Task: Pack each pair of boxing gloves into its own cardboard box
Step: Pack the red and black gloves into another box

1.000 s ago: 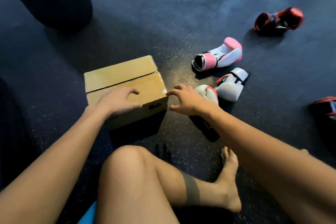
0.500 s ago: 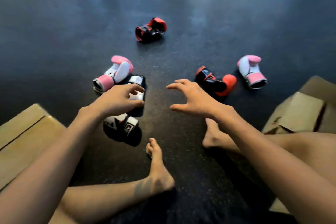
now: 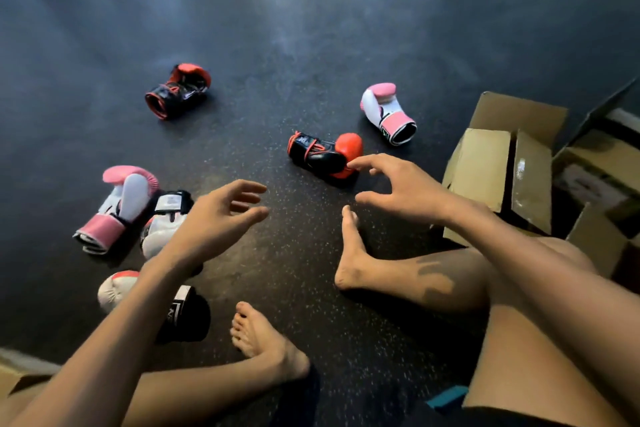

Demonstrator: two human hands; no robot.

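Several boxing gloves lie on the dark floor. A red-and-black glove (image 3: 323, 153) sits mid-floor; its match (image 3: 178, 90) lies farther back left. One pink-and-white glove (image 3: 388, 113) is at the right, another (image 3: 117, 206) at the left. Two white gloves with black cuffs (image 3: 166, 218) (image 3: 183, 314) lie partly behind my left forearm. My right hand (image 3: 398, 189) hovers open, fingertips at the red glove's near edge. My left hand (image 3: 216, 220) hangs open above the floor, empty. An open cardboard box (image 3: 485, 166) stands at the right.
More cardboard boxes (image 3: 602, 163) crowd the right edge behind the open one. Another box's corner (image 3: 14, 381) shows at the bottom left. My bare legs and feet (image 3: 353, 253) are stretched across the floor in front of me.
The view swung right, away from the closed box at the left. Both hands left that box and moved out over the floor; the right hand has reached the red-and-black glove.
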